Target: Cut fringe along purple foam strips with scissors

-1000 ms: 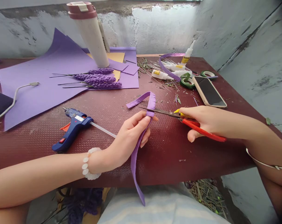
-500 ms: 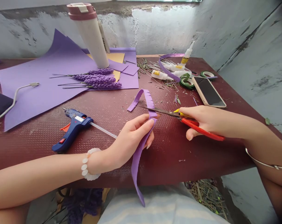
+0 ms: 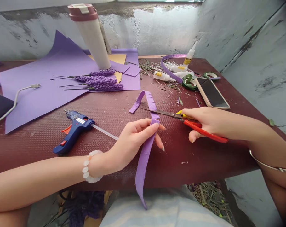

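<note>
My left hand pinches a purple strip between thumb and fingers. The strip's far part has small cuts along its edge and curls over onto the table; its long tail hangs past the table's front edge. My right hand grips scissors with red and yellow handles. Their blades lie across the strip just beyond my left fingertips. To the left of that hand rests a blue glue gun with a clear glue stick in its back.
Purple sheets cover the back left, bearing purple flower stems and a tumbler. Glue bottles, green tape, scattered wires and a phone lie at the back right. A white cable runs at the left.
My left fingers have shifted on the strip, the lower ones now reaching further right and spreading. The strip's hanging part has swung slightly right. The scissors have barely moved.
</note>
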{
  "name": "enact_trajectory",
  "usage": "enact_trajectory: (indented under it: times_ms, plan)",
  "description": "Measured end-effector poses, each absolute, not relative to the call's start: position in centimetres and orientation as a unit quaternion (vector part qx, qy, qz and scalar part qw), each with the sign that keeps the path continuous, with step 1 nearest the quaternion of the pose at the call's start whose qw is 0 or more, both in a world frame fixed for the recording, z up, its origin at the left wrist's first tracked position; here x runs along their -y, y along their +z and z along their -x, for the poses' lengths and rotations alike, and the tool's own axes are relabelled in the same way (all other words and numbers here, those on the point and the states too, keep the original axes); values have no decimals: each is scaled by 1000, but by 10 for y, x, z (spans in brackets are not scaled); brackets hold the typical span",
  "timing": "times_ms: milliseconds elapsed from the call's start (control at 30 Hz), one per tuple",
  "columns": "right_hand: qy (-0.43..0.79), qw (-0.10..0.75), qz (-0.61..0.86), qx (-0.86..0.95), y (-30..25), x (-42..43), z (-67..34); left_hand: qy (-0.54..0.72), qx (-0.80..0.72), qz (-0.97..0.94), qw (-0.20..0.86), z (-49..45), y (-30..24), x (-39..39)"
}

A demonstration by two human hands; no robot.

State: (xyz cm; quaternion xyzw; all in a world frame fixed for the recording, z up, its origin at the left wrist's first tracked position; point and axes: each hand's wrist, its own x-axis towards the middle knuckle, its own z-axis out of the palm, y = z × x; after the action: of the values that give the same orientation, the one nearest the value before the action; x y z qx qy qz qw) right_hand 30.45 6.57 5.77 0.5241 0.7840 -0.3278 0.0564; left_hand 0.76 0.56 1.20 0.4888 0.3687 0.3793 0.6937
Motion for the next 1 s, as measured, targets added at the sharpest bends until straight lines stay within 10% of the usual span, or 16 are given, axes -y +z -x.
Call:
enact_trajectory:
  times_ms: [1000]
  plan:
    - [-271,43,-510,-815,55,-61,-308,473,-434,-433,633,-15,17,-7]
